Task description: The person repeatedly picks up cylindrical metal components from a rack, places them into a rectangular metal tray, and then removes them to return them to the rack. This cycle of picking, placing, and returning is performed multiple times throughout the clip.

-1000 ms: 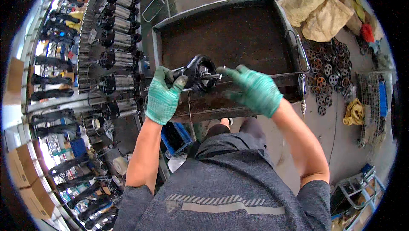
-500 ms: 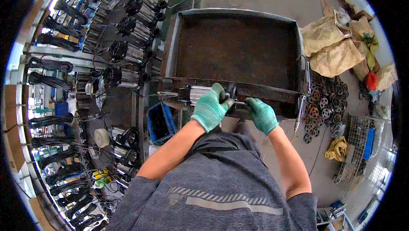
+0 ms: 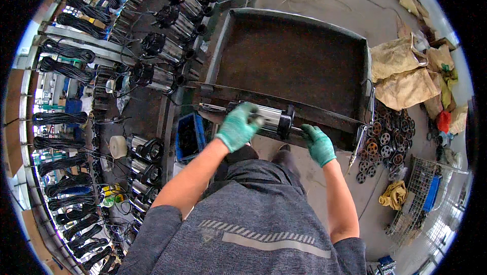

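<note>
A silver, ribbed cylindrical motor (image 3: 271, 117) with black end parts lies along the near edge of a dark metal tray (image 3: 218, 54). My left hand (image 3: 237, 129), in a green knit glove, is at the motor's left part. Its thumb and fingers are apart, slightly blurred, and hide some of the casing. A thin shaft (image 3: 298, 129) sticks out of the motor's right end. My right hand (image 3: 319, 145), gloved alike, has its fingertips closed at the shaft's outer end.
Similar motors (image 3: 165, 49) stand in rows to the left, near coiled black cables (image 3: 61, 118). A blue bin (image 3: 190, 138) sits left of my legs. On the right are spoked wheels (image 3: 385, 135), tan sacks (image 3: 406, 77) and a wire basket (image 3: 418, 189).
My left hand has drawn back leftward from the motor's right end, baring its casing and black end. My right hand stays by the shaft. The whole view has turned slightly.
</note>
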The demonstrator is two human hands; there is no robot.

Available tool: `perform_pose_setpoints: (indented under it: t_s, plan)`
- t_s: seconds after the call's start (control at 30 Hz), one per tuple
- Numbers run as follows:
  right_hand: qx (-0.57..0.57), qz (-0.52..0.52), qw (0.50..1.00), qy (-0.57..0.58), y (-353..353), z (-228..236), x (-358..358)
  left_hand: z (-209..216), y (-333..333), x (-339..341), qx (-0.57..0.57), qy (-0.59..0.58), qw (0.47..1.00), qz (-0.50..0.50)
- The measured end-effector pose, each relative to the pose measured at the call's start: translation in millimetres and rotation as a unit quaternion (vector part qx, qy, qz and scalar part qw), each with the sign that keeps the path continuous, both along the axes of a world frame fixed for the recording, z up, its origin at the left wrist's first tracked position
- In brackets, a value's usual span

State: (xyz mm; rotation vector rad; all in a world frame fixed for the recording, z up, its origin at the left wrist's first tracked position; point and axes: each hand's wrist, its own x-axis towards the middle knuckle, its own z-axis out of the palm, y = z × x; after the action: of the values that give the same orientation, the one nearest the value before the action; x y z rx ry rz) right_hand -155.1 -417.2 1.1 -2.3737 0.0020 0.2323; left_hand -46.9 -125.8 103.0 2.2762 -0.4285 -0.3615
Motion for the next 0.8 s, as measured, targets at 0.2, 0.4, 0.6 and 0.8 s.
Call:
perform_pose_setpoints:
  t_s: [0.2, 0.4, 0.6, 0.8]
  plan:
    - [0.027, -0.017, 0.994, -0.107, 17.8, 64.1, 17.0, -31.9, 150.1, 67.2, 0.212, -0.147, 0.961, 0.104]
    - [-0.01, -0.048, 0.983, -0.177, 95.3, 95.9, 77.7, -61.3, 194.6, 99.7, 0.027, 0.221, 0.974, -0.037]
    - [-0.234, -0.088, 0.959, -0.131, 133.2, 71.1, 86.2, -87.2, 210.0, 110.3, -0.044, 0.283, 0.957, -0.051]
    - [-0.247, -0.116, 0.948, -0.162, 138.5, 68.5, 83.6, -103.3, 213.6, 109.1, -0.07, 0.229, 0.967, -0.087]
